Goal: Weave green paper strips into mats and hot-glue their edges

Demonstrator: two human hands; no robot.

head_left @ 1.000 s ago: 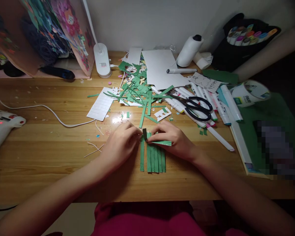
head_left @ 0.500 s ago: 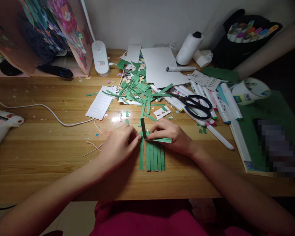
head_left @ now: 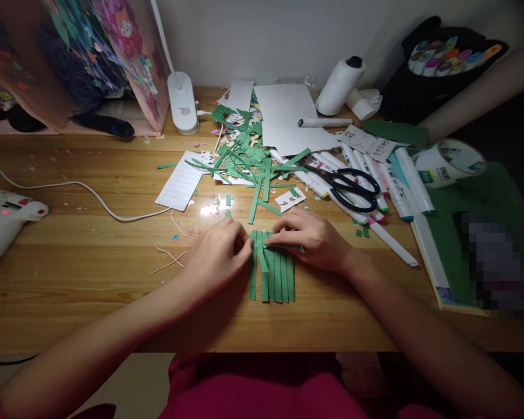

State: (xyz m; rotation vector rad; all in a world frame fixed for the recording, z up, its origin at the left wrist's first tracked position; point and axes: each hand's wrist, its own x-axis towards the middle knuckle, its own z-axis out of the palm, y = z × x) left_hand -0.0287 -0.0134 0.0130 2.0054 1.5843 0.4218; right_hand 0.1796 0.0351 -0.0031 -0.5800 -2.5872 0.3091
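Note:
Several green paper strips (head_left: 277, 279) lie side by side, upright in view, on the wooden table between my hands. My left hand (head_left: 220, 250) has its fingers curled, and the thumb and fingertips pinch at the top of the leftmost strip (head_left: 252, 279). One strip (head_left: 262, 256) hangs loose and slanted over the gap beside it. From the right, my right hand (head_left: 312, 238) reaches over the tops of the strips. Its fingers are closed on a crosswise green strip (head_left: 294, 248), partly hidden under them.
Green paper scraps (head_left: 244, 145) and a white sheet (head_left: 283, 116) are heaped behind. Scissors (head_left: 353, 189) rest on several markers (head_left: 395, 192) at right. A glue gun (head_left: 13, 215) is at far left, a lamp base (head_left: 183, 105) behind, a thread spool (head_left: 340, 87) near the wall.
The loose strip that stood up between my fingers has tipped down toward me onto the others. The crosswise strip in my right hand now lies lower and flatter. The view shifted slightly.

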